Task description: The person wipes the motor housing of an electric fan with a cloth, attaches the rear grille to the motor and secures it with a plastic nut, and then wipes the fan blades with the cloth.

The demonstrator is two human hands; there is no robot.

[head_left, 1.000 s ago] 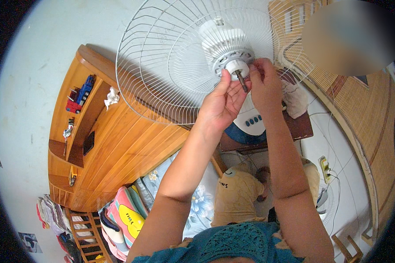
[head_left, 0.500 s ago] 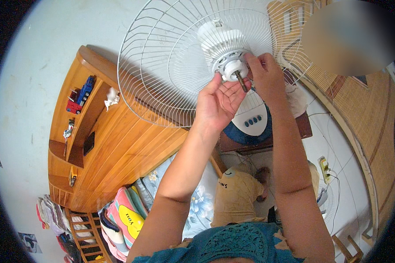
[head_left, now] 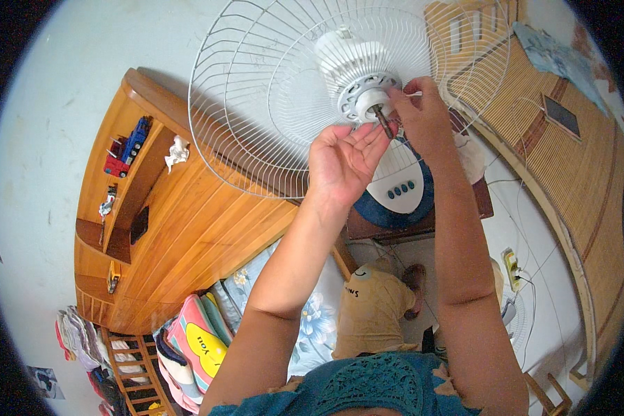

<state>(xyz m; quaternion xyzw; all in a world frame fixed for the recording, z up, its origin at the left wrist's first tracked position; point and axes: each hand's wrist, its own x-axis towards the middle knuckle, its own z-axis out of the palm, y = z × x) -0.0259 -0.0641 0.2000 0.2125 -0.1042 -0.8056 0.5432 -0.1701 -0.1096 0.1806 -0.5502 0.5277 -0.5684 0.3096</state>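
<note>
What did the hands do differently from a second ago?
The left hand shifted left, its thumb dropping off the round white plastic collar; the right hand moved slightly up beside it. The round white wire fan guard stayed about where it was.

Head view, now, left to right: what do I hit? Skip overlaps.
Red-and-blue toy, crumpled white wad, left hand, right hand, power strip, dark flat device on the woven mat.

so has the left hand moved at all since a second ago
Yes: judged against the white fan hub, the left hand has shifted slightly left and down, its thumb now apart from it.
</note>
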